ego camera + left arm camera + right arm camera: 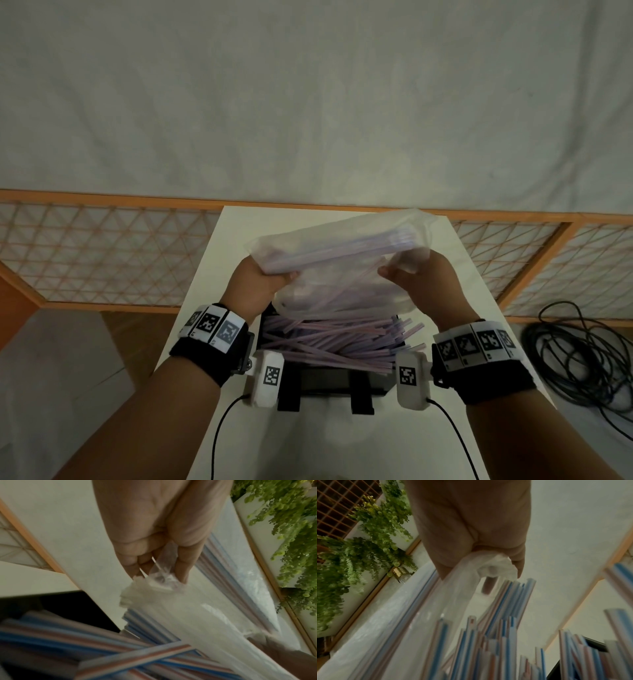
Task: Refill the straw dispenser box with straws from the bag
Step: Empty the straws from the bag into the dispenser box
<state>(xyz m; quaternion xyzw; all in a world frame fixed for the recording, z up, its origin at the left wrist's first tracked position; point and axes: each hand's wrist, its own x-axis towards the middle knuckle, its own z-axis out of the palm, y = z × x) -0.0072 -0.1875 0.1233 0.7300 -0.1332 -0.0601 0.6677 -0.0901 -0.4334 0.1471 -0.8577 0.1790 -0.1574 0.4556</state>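
Note:
A clear plastic bag point(342, 260) with striped straws inside hangs tilted above the black dispenser box point(329, 380). My left hand point(260, 277) grips the bag's left end, my right hand point(418, 274) pinches its right end. A heap of striped straws point(332, 339) lies in the open box under the bag, some poking over its right rim. In the left wrist view my fingers point(154, 555) clamp crumpled plastic point(154, 582) above the straws point(102, 653). From the right wrist, bunched bag film point(493, 566) sits in my fingers point(517, 561) with straw ends point(505, 635) below.
The box stands on a small white table point(445, 281). An orange-framed lattice rail point(102, 260) runs behind it under a pale wall. A coil of black cables point(579, 356) lies on the floor to the right. Green hanging foliage point(291, 534) shows in both wrist views.

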